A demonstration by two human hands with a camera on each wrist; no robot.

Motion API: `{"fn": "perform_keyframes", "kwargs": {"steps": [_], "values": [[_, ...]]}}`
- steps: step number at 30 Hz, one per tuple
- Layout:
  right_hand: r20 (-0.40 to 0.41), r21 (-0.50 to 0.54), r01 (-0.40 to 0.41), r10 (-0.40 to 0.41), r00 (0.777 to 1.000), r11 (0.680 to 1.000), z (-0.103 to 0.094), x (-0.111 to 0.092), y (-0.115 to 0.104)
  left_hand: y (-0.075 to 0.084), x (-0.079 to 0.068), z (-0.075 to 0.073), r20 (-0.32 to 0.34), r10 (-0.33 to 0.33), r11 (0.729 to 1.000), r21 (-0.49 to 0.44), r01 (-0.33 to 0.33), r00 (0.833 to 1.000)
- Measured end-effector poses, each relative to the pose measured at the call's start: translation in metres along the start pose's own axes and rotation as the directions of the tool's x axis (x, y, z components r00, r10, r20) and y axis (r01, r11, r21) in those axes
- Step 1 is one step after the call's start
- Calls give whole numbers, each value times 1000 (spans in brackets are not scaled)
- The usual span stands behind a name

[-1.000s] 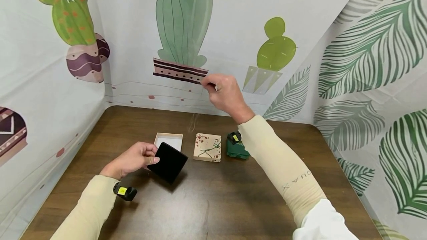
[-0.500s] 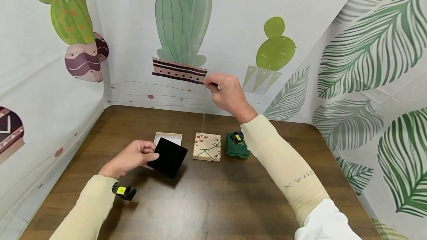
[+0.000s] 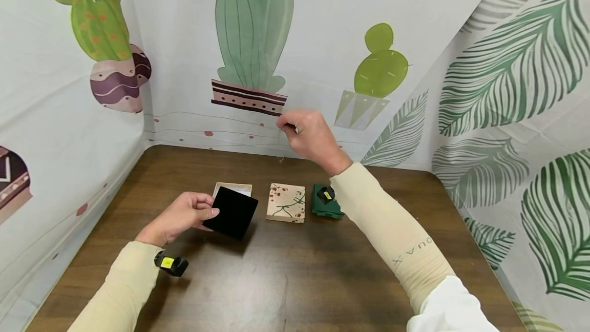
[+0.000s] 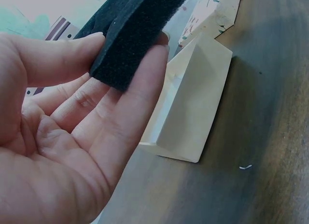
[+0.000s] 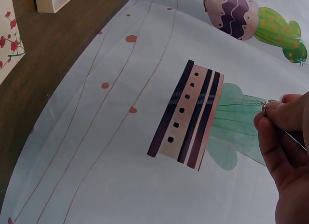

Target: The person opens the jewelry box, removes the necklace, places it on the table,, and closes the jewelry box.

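My left hand (image 3: 180, 219) pinches a square black foam pad (image 3: 234, 213) by its left edge, thumb on top and fingers beneath. The pad is tilted over the near part of an open, pale cardboard box (image 3: 246, 188) with a white inside. High above the table's back edge, my right hand (image 3: 311, 135) pinches one end of a thin, fine chain, probably a necklace (image 5: 237, 101). The chain dangles freely and shows only faintly against the backdrop; its lower end is hard to make out.
Right of the open box lies a beige box lid with red blossoms (image 3: 286, 202). Beyond it is a dark green box (image 3: 326, 208), partly behind the right wrist camera. A tiny white scrap (image 4: 245, 167) lies on the wooden table (image 3: 295, 281). A printed cloth (image 3: 184, 55) hangs behind.
The dangling chain has swung from the left of my right hand to beneath it, then back slightly. The right hand has dipped a little. The left hand has turned the foam pad flatter.
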State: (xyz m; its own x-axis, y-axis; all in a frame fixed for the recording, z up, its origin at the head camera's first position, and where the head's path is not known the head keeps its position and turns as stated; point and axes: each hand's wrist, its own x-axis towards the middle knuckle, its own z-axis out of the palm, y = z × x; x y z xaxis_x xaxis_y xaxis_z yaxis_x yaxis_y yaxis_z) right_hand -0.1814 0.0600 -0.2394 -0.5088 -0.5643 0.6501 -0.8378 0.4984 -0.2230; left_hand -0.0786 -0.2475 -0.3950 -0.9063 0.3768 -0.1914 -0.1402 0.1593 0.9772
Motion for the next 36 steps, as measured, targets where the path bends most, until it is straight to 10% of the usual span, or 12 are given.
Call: {"fn": "perform_keyframes", "kwargs": {"steps": [36], "values": [[49, -19, 58, -57, 997, 998, 18, -16, -11, 1, -6, -3, -191, -10, 999, -54, 0, 982]]}}
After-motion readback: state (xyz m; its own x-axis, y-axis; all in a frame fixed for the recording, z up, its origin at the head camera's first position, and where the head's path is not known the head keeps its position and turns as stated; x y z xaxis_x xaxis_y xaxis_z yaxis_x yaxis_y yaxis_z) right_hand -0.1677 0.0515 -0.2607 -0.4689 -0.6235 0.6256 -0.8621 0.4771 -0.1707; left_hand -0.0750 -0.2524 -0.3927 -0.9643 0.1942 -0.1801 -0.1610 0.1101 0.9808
